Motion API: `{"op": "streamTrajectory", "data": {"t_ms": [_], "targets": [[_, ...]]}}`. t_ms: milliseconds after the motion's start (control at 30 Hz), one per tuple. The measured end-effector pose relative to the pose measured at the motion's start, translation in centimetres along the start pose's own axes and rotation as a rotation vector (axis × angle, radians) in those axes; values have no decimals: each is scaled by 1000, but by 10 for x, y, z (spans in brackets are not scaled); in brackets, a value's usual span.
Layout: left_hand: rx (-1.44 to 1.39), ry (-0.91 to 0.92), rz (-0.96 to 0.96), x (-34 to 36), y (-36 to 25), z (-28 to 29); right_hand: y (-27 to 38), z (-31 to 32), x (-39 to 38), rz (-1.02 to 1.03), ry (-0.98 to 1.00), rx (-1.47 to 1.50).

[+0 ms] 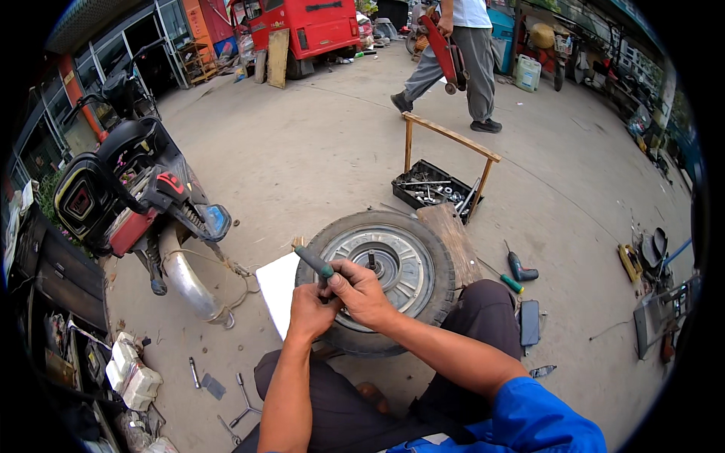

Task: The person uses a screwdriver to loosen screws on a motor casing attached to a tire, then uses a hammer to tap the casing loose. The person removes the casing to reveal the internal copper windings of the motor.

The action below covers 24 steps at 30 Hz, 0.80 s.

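Note:
My left hand [311, 311] and my right hand [360, 293] are drawn together, fingers closed, over the near-left part of a scooter wheel [408, 302]. Between them they hold a tool with a dark green handle [311, 260], slanting up to the left with a tan tip at its far end. Its lower part is hidden by my fingers. The wheel lies flat between my knees, its grey metal hub facing up and an axle [371, 259] standing from the centre. White sheet material [276, 291] lies beside the tyre on the left.
A wood-handled toolbox [405, 198] stands beyond the wheel, near a plank [451, 238]. Rightward lie a cordless drill [521, 267], a green-handled screwdriver [511, 283] and a dark flat case [530, 323]. A scooter [136, 204] stands left; a person [479, 60] walks past carrying a red tool.

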<state>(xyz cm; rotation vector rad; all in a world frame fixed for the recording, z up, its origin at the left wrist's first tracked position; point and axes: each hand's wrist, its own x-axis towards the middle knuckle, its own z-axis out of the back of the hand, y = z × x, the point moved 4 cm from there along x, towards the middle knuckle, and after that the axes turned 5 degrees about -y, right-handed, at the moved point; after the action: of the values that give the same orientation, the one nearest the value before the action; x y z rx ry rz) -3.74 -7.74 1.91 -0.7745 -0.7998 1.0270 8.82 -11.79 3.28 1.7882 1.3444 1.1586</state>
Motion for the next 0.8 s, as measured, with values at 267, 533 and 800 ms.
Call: {"op": "streamTrajectory", "data": {"t_ms": [267, 533, 800], "targets": [[-207, 136, 0, -2, -15, -2, -1, 9, 2, -134, 34, -8], [-159, -34, -40, -2, -10, -1, -4, -2, -3, 10, 28, 47], [-98, -16, -19, -3, -4, -5, 1, 9, -1, 131, -103, -301]]}}
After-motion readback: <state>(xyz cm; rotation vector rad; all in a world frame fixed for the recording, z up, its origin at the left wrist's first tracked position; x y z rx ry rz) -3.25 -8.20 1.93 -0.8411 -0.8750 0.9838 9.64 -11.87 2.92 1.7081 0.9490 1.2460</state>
